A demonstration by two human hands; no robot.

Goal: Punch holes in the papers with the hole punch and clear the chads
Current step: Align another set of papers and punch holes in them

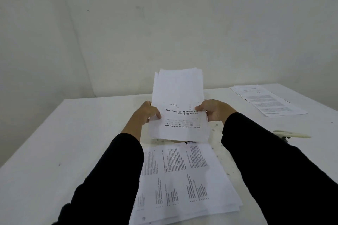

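Above the table [73, 133], paper sheaf [178, 97] tilted up, fingers [157, 115] of left hand [147, 112] and right hand [216, 111] pinching its sides.

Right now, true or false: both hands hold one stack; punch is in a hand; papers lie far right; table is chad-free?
1. The left hand and right hand hold one stack: true.
2. The punch is in the right hand: false; it lies on the table, to the right.
3. Papers lie far right: true.
4. The table is chad-free: false; chads speck it.
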